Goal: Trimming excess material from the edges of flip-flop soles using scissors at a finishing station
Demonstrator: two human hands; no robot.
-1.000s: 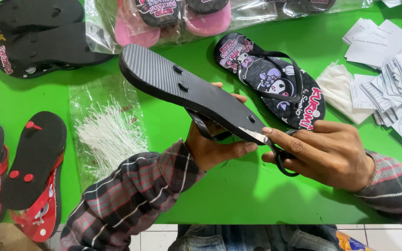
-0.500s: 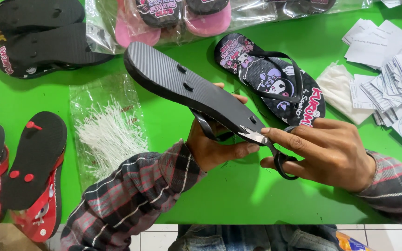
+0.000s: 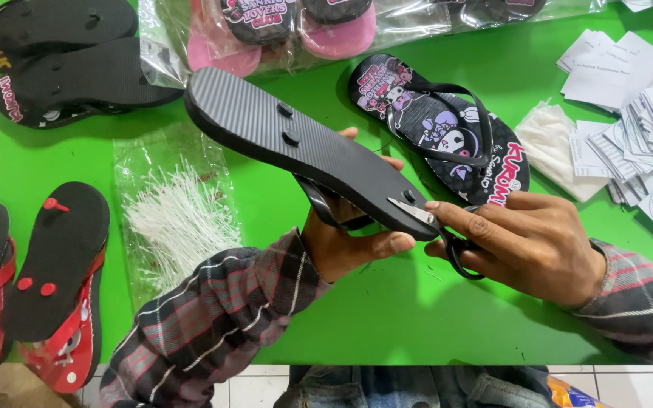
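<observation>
My left hand (image 3: 349, 242) holds a black flip-flop (image 3: 296, 143) sole-up above the green table (image 3: 387, 317), fingers wrapped under it by the strap. My right hand (image 3: 527, 245) grips black-handled scissors (image 3: 436, 227); their blades touch the sole at the strap plug near the toe end. A matching black flip-flop with cartoon print (image 3: 444, 128) lies face-up just behind my right hand.
A clear bag of white plastic ties (image 3: 175, 215) lies left of my arm. Red-and-black flip-flops (image 3: 54, 279) sit at the left edge, black ones (image 3: 62, 68) at the back left, bagged pink ones (image 3: 281, 30) behind. Paper tags (image 3: 636, 98) are piled right.
The held flip-flop has tilted and shifted slightly right. The scissors' blades have moved onto the plug at the sole's toe end.
</observation>
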